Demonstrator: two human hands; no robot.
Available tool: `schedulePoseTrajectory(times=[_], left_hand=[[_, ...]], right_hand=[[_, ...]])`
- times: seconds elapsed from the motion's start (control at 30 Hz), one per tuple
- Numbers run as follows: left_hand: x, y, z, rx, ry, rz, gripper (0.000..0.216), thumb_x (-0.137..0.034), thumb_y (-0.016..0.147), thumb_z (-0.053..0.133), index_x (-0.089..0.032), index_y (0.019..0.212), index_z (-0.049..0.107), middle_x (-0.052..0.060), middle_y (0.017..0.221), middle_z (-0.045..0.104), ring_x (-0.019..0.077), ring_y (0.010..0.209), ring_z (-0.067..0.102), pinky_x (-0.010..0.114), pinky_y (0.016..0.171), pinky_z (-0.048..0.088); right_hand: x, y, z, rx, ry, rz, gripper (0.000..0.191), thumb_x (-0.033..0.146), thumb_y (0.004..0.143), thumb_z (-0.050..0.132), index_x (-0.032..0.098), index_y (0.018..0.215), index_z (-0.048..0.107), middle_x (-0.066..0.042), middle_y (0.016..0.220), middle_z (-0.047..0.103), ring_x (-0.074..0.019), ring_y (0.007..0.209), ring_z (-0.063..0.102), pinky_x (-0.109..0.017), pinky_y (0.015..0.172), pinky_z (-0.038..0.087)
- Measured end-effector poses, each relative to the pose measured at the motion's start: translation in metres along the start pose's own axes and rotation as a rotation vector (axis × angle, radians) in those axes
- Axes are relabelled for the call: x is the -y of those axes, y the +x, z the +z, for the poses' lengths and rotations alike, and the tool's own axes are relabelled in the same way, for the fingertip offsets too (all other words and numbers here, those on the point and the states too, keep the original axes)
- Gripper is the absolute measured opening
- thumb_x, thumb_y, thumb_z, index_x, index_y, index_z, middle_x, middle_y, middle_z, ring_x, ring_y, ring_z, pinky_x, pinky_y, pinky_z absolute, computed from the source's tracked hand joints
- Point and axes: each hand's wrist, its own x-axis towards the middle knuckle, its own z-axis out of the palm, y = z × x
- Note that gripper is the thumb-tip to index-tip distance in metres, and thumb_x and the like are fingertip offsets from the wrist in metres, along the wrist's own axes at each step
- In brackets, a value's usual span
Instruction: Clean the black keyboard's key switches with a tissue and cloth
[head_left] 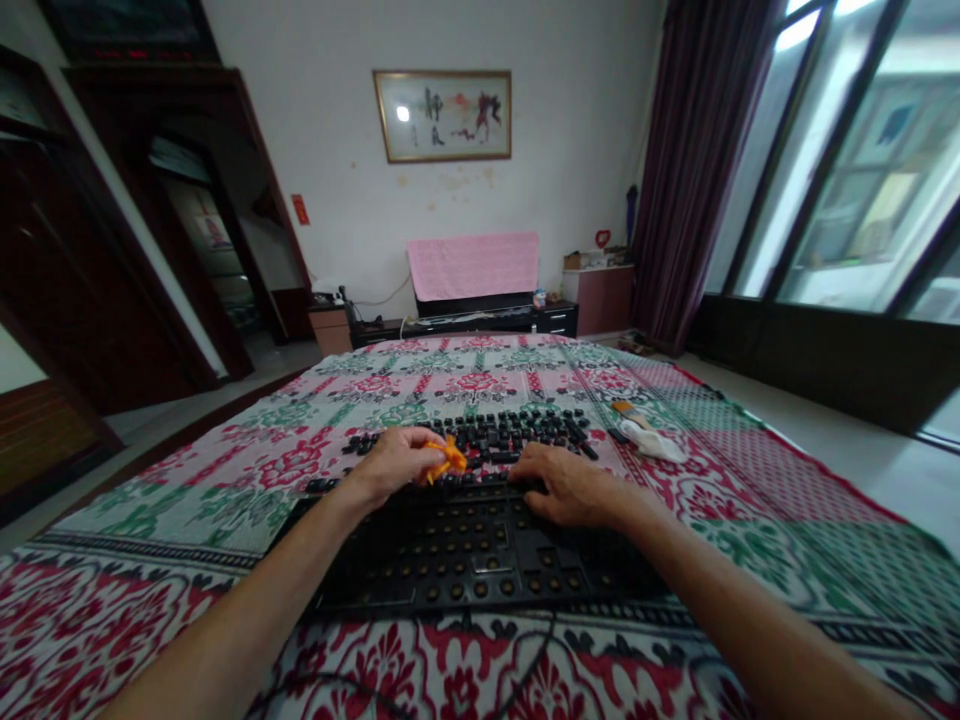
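Observation:
A black keyboard (450,530) lies in front of me, most of its keycaps off and rows of round key mounts showing. My left hand (397,460) is closed, pinching a crumpled orange cloth (448,460) over the far edge of the keyboard. My right hand (559,482) has its fingers curled over that far edge, with the thumb resting on the top face; the fingertips are partly hidden. Just beyond both hands, many loose black keycaps (551,425) are spread in rough rows on the patterned cloth.
To the right of the keycaps lie a brush (630,411) and a crumpled white cloth (651,441). A dark cable (536,655) runs from the keyboard towards me. The patterned tablecloth (285,465) covers the table. Beyond it stands a low cabinet (556,320) with a pink cloth (472,266) over something.

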Motion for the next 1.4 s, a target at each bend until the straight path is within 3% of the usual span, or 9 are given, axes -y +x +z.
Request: schedulePoseTrajectory(times=[0.1,0.3,0.43,0.5,0.63,0.8,0.9,1.2,1.4], left_hand=[[0.005,-0.016,-0.001,0.202,0.283,0.132,0.018,-0.025,0.063,0.054,-0.013,0.073,0.063,0.0,0.063,0.059,0.0079,0.053,0.049,0.018,0.05,0.037],[0.006,-0.035,0.017,0.196,0.707,0.381,0.019,-0.02,0.068,0.047,-0.019,0.075,0.065,0.0,0.073,0.059,0.01,0.067,0.051,0.019,0.061,0.036],[0.003,-0.04,0.009,0.289,0.841,0.456,0.02,-0.014,0.067,0.044,-0.018,0.074,0.063,0.0,0.071,0.059,0.0099,0.067,0.051,0.018,0.062,0.034],[0.003,-0.041,0.001,0.322,0.867,0.413,0.02,-0.014,0.068,0.044,-0.017,0.072,0.063,0.0,0.069,0.06,0.0093,0.064,0.05,0.018,0.06,0.034],[0.003,-0.041,-0.004,0.235,0.824,0.327,0.018,-0.02,0.07,0.046,-0.018,0.076,0.063,-0.001,0.072,0.06,0.0093,0.065,0.051,0.018,0.06,0.034],[0.003,-0.041,0.013,0.261,0.761,0.448,0.021,-0.018,0.071,0.046,-0.019,0.084,0.063,0.0,0.076,0.06,0.0101,0.068,0.051,0.019,0.064,0.035],[0.005,-0.04,0.012,0.265,0.781,0.456,0.026,-0.015,0.071,0.043,-0.02,0.085,0.064,0.0,0.074,0.058,0.0103,0.067,0.051,0.019,0.062,0.035],[0.01,-0.032,0.003,0.043,0.637,0.367,0.031,-0.007,0.063,0.037,-0.018,0.071,0.065,-0.001,0.071,0.056,0.0089,0.064,0.051,0.019,0.061,0.038],[0.005,-0.035,0.005,-0.029,0.725,0.311,0.021,-0.025,0.069,0.045,-0.016,0.06,0.061,0.0,0.067,0.056,0.0099,0.06,0.05,0.02,0.058,0.036]], right_hand=[[0.012,0.003,0.004,-0.091,0.015,-0.006,0.034,0.024,0.072,0.049,0.017,0.105,0.055,-0.008,0.094,0.05,-0.018,0.084,0.048,-0.03,0.076,0.037],[0.036,0.006,0.017,-0.149,0.047,-0.091,0.033,0.028,0.073,0.049,0.016,0.104,0.053,-0.008,0.096,0.047,-0.0181,0.088,0.044,-0.031,0.08,0.035],[0.038,0.005,0.022,-0.149,0.04,-0.078,0.031,0.028,0.073,0.05,0.016,0.101,0.054,-0.008,0.097,0.045,-0.0188,0.089,0.043,-0.033,0.081,0.035],[0.037,0.006,0.023,-0.158,0.03,-0.056,0.031,0.026,0.072,0.05,0.016,0.1,0.054,-0.008,0.097,0.045,-0.0192,0.088,0.042,-0.034,0.08,0.035],[0.036,0.009,0.026,-0.155,0.026,-0.044,0.031,0.024,0.069,0.051,0.016,0.099,0.053,-0.008,0.096,0.044,-0.0191,0.087,0.042,-0.033,0.078,0.035],[0.035,0.01,0.025,-0.146,0.034,-0.054,0.031,0.023,0.068,0.051,0.016,0.098,0.053,-0.007,0.093,0.044,-0.0182,0.084,0.042,-0.032,0.076,0.036],[0.037,0.01,0.023,-0.137,0.039,-0.064,0.032,0.023,0.069,0.051,0.016,0.099,0.053,-0.007,0.093,0.044,-0.018,0.084,0.042,-0.032,0.077,0.035],[0.037,0.009,0.022,-0.116,0.04,-0.04,0.031,0.025,0.07,0.051,0.017,0.1,0.053,-0.008,0.095,0.044,-0.0185,0.085,0.042,-0.033,0.077,0.035],[0.037,0.009,0.02,-0.107,0.042,-0.051,0.032,0.026,0.071,0.051,0.016,0.101,0.053,-0.008,0.095,0.044,-0.0179,0.085,0.042,-0.032,0.076,0.035]])
